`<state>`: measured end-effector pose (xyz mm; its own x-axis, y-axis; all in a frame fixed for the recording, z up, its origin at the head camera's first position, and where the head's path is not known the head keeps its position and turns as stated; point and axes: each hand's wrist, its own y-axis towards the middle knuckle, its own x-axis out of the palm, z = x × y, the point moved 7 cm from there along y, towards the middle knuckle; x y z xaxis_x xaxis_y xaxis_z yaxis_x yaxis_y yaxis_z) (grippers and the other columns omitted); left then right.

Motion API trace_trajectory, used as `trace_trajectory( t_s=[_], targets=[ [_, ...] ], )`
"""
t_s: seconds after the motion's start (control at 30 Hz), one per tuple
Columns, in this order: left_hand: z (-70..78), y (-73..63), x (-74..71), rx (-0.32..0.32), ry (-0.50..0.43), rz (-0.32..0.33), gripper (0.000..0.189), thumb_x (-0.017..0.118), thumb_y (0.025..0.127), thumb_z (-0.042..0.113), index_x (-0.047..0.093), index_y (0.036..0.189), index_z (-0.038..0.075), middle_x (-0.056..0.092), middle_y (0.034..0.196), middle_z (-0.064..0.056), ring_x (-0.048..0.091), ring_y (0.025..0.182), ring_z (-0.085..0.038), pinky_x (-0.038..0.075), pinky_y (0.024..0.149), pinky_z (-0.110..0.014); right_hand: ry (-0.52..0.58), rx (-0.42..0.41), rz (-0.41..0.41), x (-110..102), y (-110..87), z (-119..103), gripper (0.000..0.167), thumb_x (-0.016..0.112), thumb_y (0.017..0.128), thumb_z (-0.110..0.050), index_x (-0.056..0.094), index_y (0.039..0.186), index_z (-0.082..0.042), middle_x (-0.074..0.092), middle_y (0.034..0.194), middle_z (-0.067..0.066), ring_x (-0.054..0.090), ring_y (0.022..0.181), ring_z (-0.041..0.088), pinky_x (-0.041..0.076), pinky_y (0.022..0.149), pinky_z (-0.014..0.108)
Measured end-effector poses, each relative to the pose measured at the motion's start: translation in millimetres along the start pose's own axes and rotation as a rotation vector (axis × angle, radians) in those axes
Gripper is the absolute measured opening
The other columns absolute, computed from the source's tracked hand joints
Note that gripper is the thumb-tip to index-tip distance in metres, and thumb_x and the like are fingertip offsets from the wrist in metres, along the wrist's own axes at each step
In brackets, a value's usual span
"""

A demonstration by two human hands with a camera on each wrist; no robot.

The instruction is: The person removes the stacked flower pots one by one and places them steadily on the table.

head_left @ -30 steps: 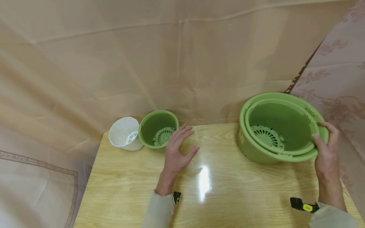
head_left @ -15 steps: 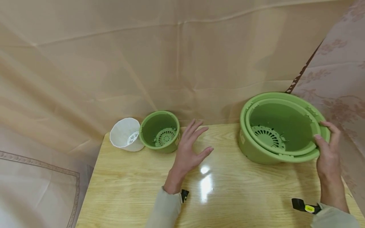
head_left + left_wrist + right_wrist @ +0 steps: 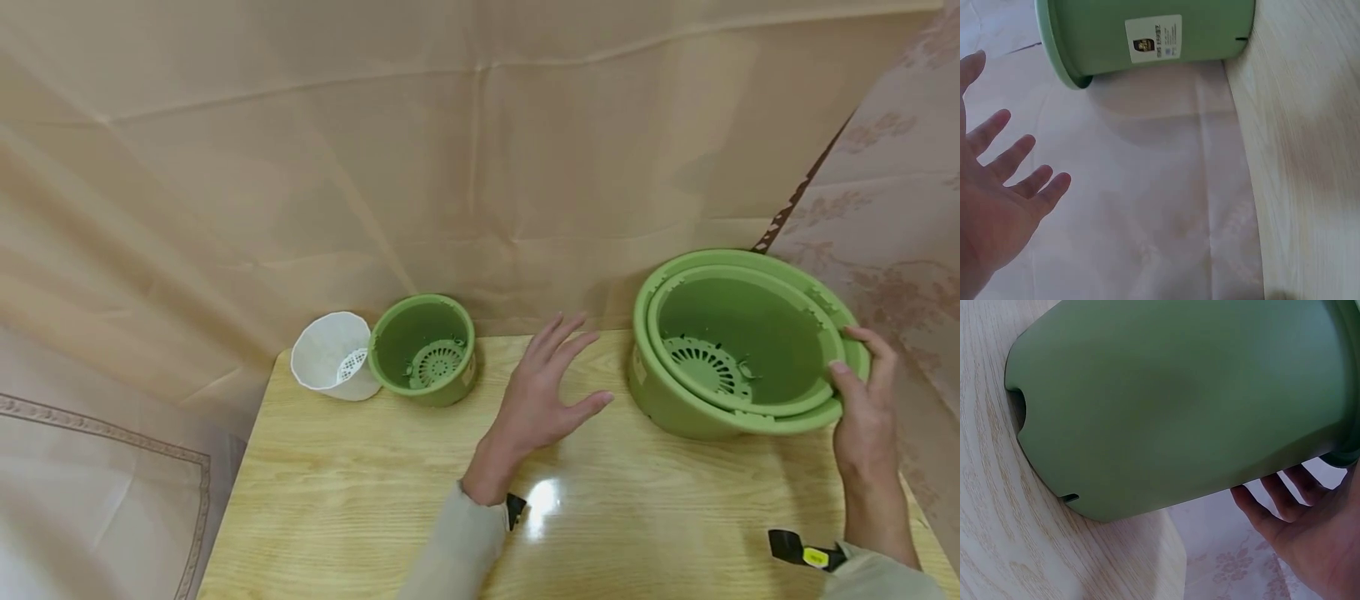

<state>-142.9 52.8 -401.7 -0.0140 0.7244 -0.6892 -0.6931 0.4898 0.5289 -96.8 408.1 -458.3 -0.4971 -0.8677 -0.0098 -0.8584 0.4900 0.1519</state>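
Observation:
Two large green flowerpots stand on the right of the table, the inner flowerpot (image 3: 780,333) nested inside the outer flowerpot (image 3: 675,412). My right hand (image 3: 866,417) grips their right rim, its thumb over the edge and its fingers against the outside. In the right wrist view the outer flowerpot's side fills most of the picture. Fingers spread, my left hand (image 3: 540,400) hovers over the table left of the nested pots and touches nothing. A white label (image 3: 1155,39) shows on the outer flowerpot in the left wrist view.
A smaller green flowerpot (image 3: 457,392) with a slotted base stands at the table's back left. Beside it sits a white pot (image 3: 318,354) with a meshed base. Beige cloth (image 3: 375,167) hangs behind the wooden table (image 3: 337,500); patterned cloth (image 3: 915,275) hangs at right.
My left hand has moved right, away from the small green flowerpot toward the nested ones. My right hand keeps its grip on the rim, and the pots stay where they were.

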Motion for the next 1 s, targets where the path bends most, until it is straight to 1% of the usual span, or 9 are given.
trace_trajectory(
  t_s=[0.07,0.2,0.3,0.37,0.47,0.63,0.73,0.87,1.0],
  targets=[
    [2.8,3.7,3.5,0.003,0.005,-0.019,0.070,0.079,0.084,0.038,0.050,0.143,0.013,0.039,0.156,-0.008,0.023,0.149,-0.026,0.030,0.118,-0.043,0.027,-0.003,-0.003,-0.1,0.0,0.3,0.041,0.041,0.104,-0.007,0.041,0.145,-0.012,0.053,0.114,0.005,0.056,0.083,0.007,0.048,0.070,0.007],
    [7.1,9.0,10.5,-0.016,-0.002,-0.070,0.075,0.077,0.086,0.041,0.045,0.149,0.016,0.029,0.161,-0.005,0.014,0.151,-0.024,0.031,0.117,-0.047,0.089,-0.008,-0.011,-0.3,0.3,0.0,0.041,0.042,0.104,-0.007,0.041,0.145,-0.011,0.054,0.106,0.006,0.058,0.073,0.005,0.049,0.063,0.007],
    [9.8,11.1,16.3,-0.022,-0.010,-0.110,0.080,0.076,0.086,0.043,0.040,0.153,0.019,0.019,0.164,-0.002,0.005,0.152,-0.023,0.028,0.118,-0.049,0.117,-0.012,-0.026,0.2,0.3,-0.2,0.042,0.043,0.104,-0.007,0.040,0.145,-0.011,0.054,0.103,0.006,0.058,0.069,0.004,0.049,0.062,0.007],
    [11.6,12.6,20.2,-0.014,-0.008,-0.125,0.082,0.077,0.086,0.044,0.038,0.154,0.020,0.016,0.165,-0.001,0.003,0.152,-0.023,0.024,0.120,-0.048,0.137,-0.014,-0.040,0.9,0.2,-0.2,0.042,0.042,0.104,-0.007,0.039,0.145,-0.011,0.053,0.103,0.006,0.058,0.070,0.004,0.049,0.062,0.007],
    [15.6,16.0,23.7,0.013,0.007,-0.116,0.082,0.077,0.084,0.046,0.041,0.152,0.019,0.018,0.164,0.001,0.004,0.152,-0.023,0.019,0.122,-0.045,0.142,-0.017,-0.053,1.4,1.0,0.0,0.042,0.042,0.104,-0.007,0.038,0.145,-0.011,0.053,0.103,0.006,0.058,0.070,0.004,0.049,0.062,0.007],
    [23.9,25.6,26.0,0.087,0.062,-0.078,0.078,0.077,0.084,0.048,0.047,0.148,0.016,0.026,0.162,-0.003,0.007,0.152,-0.024,0.018,0.123,-0.041,0.159,-0.017,-0.049,1.1,3.9,-1.1,0.042,0.042,0.104,-0.005,0.038,0.145,-0.011,0.052,0.105,0.006,0.059,0.072,0.004,0.049,0.062,0.007],
    [27.2,30.8,28.3,0.102,0.074,-0.090,0.078,0.077,0.084,0.049,0.047,0.147,0.016,0.029,0.161,-0.007,0.006,0.152,-0.025,0.014,0.123,-0.039,0.163,-0.012,-0.048,0.6,3.6,-1.0,0.042,0.043,0.104,-0.005,0.038,0.145,-0.011,0.052,0.107,0.006,0.059,0.075,0.004,0.049,0.064,0.006],
    [29.2,35.1,33.1,0.082,0.087,-0.147,0.078,0.074,0.085,0.051,0.044,0.150,0.019,0.029,0.161,-0.009,0.001,0.152,-0.025,0.010,0.123,-0.038,0.117,0.000,-0.059,0.6,1.7,0.9,0.042,0.041,0.104,-0.007,0.036,0.146,-0.013,0.053,0.107,0.004,0.059,0.073,0.003,0.048,0.064,0.006],
    [29.9,37.4,42.0,0.047,0.121,-0.254,0.078,0.067,0.088,0.057,0.039,0.153,0.025,0.019,0.164,-0.003,-0.008,0.151,-0.022,0.007,0.123,-0.039,0.081,0.006,-0.059,1.3,0.3,3.2,0.043,0.040,0.105,-0.010,0.035,0.148,-0.014,0.053,0.106,0.003,0.057,0.072,0.002,0.047,0.065,0.006]
  ],
)
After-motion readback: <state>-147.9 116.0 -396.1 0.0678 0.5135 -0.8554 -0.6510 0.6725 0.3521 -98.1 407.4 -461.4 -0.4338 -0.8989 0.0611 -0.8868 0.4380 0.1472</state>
